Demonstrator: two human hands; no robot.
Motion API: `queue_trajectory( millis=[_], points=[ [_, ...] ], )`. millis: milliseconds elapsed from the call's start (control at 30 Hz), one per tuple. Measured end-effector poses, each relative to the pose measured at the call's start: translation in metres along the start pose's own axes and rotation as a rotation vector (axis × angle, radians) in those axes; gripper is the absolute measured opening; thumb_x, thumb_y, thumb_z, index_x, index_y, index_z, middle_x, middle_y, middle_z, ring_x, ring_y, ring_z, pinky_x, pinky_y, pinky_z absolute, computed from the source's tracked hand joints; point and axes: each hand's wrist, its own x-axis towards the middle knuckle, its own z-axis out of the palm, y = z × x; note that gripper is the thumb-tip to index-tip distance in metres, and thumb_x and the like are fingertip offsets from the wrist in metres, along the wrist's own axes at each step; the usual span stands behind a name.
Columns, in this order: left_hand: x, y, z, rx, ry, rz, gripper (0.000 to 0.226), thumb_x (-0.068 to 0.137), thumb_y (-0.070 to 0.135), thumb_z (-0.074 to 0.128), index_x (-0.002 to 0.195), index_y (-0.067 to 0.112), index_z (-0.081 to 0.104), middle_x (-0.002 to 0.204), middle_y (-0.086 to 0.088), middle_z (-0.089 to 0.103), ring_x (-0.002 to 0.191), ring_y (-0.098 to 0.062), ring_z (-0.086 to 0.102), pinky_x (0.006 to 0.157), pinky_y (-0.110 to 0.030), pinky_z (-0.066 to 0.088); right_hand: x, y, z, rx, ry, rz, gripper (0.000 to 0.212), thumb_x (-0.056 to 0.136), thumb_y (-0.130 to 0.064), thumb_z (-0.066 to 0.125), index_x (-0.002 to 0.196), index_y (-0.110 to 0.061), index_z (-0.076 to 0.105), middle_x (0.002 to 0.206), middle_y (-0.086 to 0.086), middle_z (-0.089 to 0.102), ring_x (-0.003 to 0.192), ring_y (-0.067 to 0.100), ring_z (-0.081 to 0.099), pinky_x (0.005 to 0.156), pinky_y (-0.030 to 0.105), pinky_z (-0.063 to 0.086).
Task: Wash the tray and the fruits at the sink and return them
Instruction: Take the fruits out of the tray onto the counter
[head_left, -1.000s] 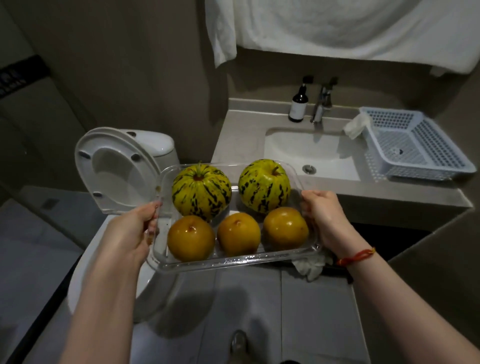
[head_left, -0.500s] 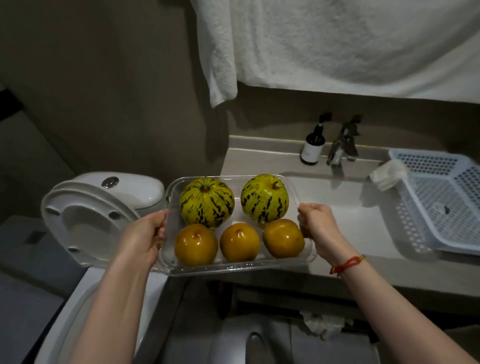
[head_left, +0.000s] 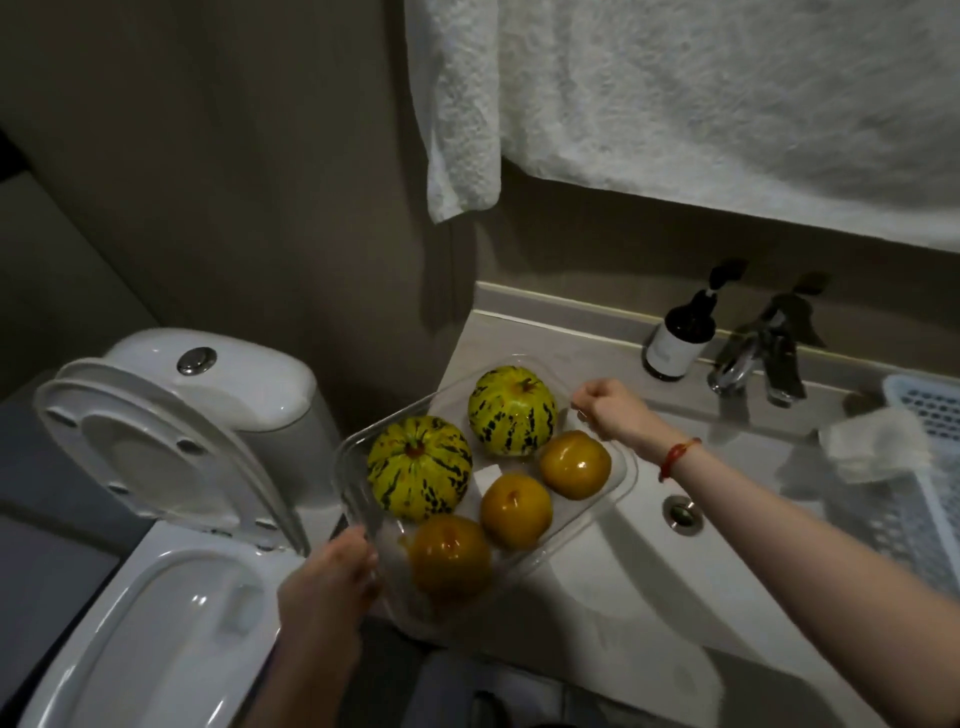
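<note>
clear tray (head_left: 358, 483) at frame centre over counter's left end, long axis lower left to upper right, earlier level left-right. left hand (head_left: 324, 582) and right hand (head_left: 605, 408) fingers curled gripping opposite ends.

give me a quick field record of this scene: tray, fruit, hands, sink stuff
tray: clear tray, held over the counter's left end beside the sink basin
fruit: two striped yellow-green melons, three orange fruits, all in the tray
left hand: left hand grips the tray's near end
right hand: right hand grips the far end; red string at the wrist
faucet: faucet behind the basin, no water seen
bottle: dark pump bottle left of the faucet
basket: white basket at the right
</note>
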Motion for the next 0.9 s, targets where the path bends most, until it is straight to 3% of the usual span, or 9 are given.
queue_trajectory(
  millis=[33,67,167,267,467,567,800,900],
  points=[
    [-0.002,-0.006,-0.002,-0.002,0.044,-0.015,0.018,0.093,0.001,0.047,0.093,-0.007,0.062,0.072,-0.017,0.066,0.063,-0.022,0.062,0.062,-0.025,0.053,0.009,-0.002,0.002,-0.053,-0.035,-0.015,0.029,0.098,-0.013,0.043,0.069,-0.012,0.048,0.061,0.003,0.044,0.054,0.013,0.037,0.05,0.023,0.03],
    [-0.004,-0.013,-0.005,-0.001,0.08,-0.016,0.018,0.093,0.002,0.049,0.103,-0.006,0.062,0.08,-0.018,0.068,0.07,-0.025,0.063,0.064,-0.028,0.054,0.016,-0.006,0.005,-0.098,-0.058,-0.033,0.03,0.097,-0.012,0.044,0.067,-0.013,0.048,0.062,0.004,0.045,0.056,0.014,0.039,0.052,0.023,0.031],
    [-0.015,-0.027,-0.007,0.013,0.084,-0.003,0.02,0.095,0.001,0.046,0.111,0.004,0.058,0.053,0.005,0.067,0.048,-0.005,0.064,0.045,-0.014,0.05,0.038,-0.016,0.018,-0.183,-0.107,-0.067,0.019,0.094,-0.004,0.045,0.08,-0.008,0.058,0.081,0.009,0.057,0.077,0.02,0.05,0.066,0.025,0.038],
    [-0.027,-0.034,-0.003,-0.06,0.153,-0.014,0.034,0.091,-0.012,0.042,0.124,-0.005,0.05,0.041,-0.001,0.061,0.034,-0.007,0.058,0.035,-0.017,0.047,0.052,-0.027,0.03,-0.243,-0.148,-0.089,0.017,0.091,-0.001,0.046,0.089,-0.004,0.063,0.09,0.011,0.059,0.087,0.022,0.052,0.069,0.024,0.039],
    [-0.03,-0.049,-0.003,-0.058,0.214,-0.042,0.029,0.086,-0.016,0.05,0.115,-0.014,0.054,0.042,-0.004,0.062,0.037,-0.009,0.06,0.039,-0.019,0.051,0.063,-0.039,0.047,-0.32,-0.163,-0.134,0.021,0.088,0.001,0.047,0.096,0.005,0.066,0.102,0.021,0.065,0.091,0.024,0.052,0.084,0.029,0.041],
    [-0.029,-0.057,-0.001,-0.058,0.227,-0.063,0.026,0.085,-0.016,0.052,0.111,-0.013,0.057,0.044,-0.004,0.063,0.039,-0.009,0.061,0.042,-0.02,0.053,0.065,-0.043,0.052,-0.337,-0.164,-0.147,0.018,0.087,0.002,0.048,0.091,-0.001,0.065,0.091,0.013,0.06,0.089,0.02,0.05,0.079,0.026,0.038],
    [-0.026,-0.069,0.005,-0.101,0.256,-0.126,0.024,0.085,-0.014,0.055,0.109,-0.013,0.059,0.05,-0.007,0.065,0.042,-0.009,0.063,0.043,-0.019,0.052,0.073,-0.043,0.063,-0.418,-0.181,-0.158,0.02,0.091,-0.003,0.05,0.102,0.005,0.064,0.091,0.009,0.056,0.089,0.02,0.049,0.076,0.023,0.035],
    [-0.024,-0.068,0.003,-0.084,0.245,-0.131,0.02,0.085,-0.012,0.055,0.104,-0.008,0.061,0.057,-0.012,0.066,0.051,-0.021,0.065,0.044,-0.022,0.052,0.076,-0.038,0.066,-0.419,-0.164,-0.154,0.019,0.092,-0.005,0.049,0.101,0.003,0.064,0.094,0.013,0.06,0.09,0.02,0.049,0.077,0.024,0.036]
  ],
)
